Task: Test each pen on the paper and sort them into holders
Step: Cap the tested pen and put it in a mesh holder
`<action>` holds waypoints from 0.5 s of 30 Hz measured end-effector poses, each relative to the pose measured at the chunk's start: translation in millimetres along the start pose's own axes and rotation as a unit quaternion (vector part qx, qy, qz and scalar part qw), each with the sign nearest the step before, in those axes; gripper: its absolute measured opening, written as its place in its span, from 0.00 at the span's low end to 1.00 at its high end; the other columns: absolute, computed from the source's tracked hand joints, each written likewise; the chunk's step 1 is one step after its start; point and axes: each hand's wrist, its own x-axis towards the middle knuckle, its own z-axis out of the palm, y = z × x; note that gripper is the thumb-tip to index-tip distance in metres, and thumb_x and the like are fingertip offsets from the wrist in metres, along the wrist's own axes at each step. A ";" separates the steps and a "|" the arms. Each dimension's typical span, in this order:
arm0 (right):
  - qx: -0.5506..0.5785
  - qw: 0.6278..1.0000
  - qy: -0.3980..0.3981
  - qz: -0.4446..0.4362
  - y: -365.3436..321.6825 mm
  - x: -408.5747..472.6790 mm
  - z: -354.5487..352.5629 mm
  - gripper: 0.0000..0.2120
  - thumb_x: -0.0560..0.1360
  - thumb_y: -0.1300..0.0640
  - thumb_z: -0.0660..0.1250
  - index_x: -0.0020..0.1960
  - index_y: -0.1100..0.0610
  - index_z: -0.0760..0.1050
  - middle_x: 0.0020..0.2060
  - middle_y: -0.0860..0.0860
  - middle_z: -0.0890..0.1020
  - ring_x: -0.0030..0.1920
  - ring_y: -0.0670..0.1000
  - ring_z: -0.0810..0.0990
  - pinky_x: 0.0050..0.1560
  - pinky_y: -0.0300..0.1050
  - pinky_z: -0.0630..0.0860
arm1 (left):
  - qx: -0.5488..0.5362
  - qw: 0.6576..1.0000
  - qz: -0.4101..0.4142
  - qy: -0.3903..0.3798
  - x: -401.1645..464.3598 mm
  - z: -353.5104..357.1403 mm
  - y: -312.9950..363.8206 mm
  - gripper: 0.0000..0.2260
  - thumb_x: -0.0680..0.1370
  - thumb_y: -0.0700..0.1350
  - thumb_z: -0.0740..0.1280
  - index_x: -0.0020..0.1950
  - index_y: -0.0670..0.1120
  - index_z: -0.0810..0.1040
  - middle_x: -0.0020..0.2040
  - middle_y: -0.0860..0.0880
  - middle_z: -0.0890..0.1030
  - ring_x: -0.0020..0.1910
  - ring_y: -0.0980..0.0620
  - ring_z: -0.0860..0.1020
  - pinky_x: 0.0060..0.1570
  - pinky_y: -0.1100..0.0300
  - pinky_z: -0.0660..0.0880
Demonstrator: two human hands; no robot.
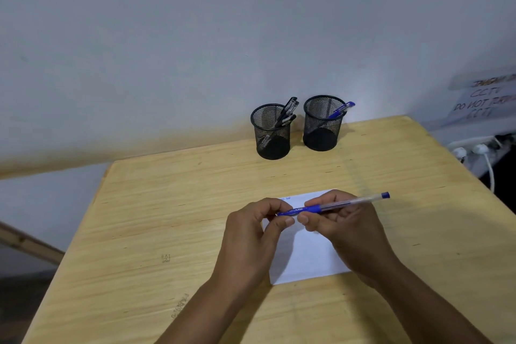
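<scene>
Both of my hands held one blue pen (332, 206) over the white paper (308, 248). My left hand (252, 234) pinched the cap end with thumb and finger, and my right hand (342, 222) had its fingers curled around the middle of the pen. The pen lay almost flat, with its blue back end sticking out to the right. The paper lay flat on the wooden table (156, 220), partly under my hands, and it had a little blue writing near its far edge, too small for me to read. Far back on the table stood two black mesh holders, just beside each other. The left holder (272, 132) had dark pens (287, 113) leaning in it. The right holder (322, 124) had a blue pen (341, 109) leaning in it.
</scene>
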 end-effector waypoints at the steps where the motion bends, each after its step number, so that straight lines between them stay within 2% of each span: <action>1: 0.007 1.000 -0.003 -0.002 0.6 1.2 -0.6 0.06 0.67 0.66 0.77 0.40 0.59 0.82 0.31 0.53 0.85 0.33 0.47 0.84 0.36 0.36 0.77 | 0.000 1.000 0.002 -0.003 1.1 1.1 0.2 0.08 0.76 0.41 0.72 0.44 0.55 0.84 0.42 0.58 0.84 0.46 0.57 0.81 0.46 0.67 0.73; 8: 0.033 0.999 0.006 -0.020 5.4 10.8 -9.8 0.03 0.73 0.63 0.72 0.46 0.57 0.83 0.35 0.52 0.86 0.36 0.46 0.83 0.40 0.38 0.78 | -0.019 1.000 0.003 -0.008 15.6 18.7 12.6 0.05 0.75 0.44 0.73 0.44 0.55 0.84 0.40 0.57 0.84 0.44 0.57 0.81 0.44 0.69 0.73; 12: 0.114 0.991 0.062 -0.027 1.9 25.6 -21.2 0.04 0.75 0.62 0.70 0.48 0.56 0.83 0.43 0.56 0.87 0.46 0.57 0.86 0.51 0.49 0.81 | -0.044 0.999 0.016 -0.024 34.1 38.9 22.3 0.05 0.75 0.45 0.75 0.50 0.53 0.84 0.43 0.58 0.85 0.45 0.59 0.82 0.45 0.69 0.74; 15: 0.134 0.985 0.097 -0.040 -9.3 44.2 -35.3 0.09 0.78 0.63 0.66 0.51 0.52 0.81 0.40 0.55 0.84 0.42 0.53 0.85 0.46 0.44 0.81 | -0.034 0.999 0.016 -0.026 56.6 53.0 20.0 0.11 0.74 0.46 0.76 0.56 0.50 0.83 0.48 0.56 0.85 0.48 0.60 0.82 0.52 0.65 0.77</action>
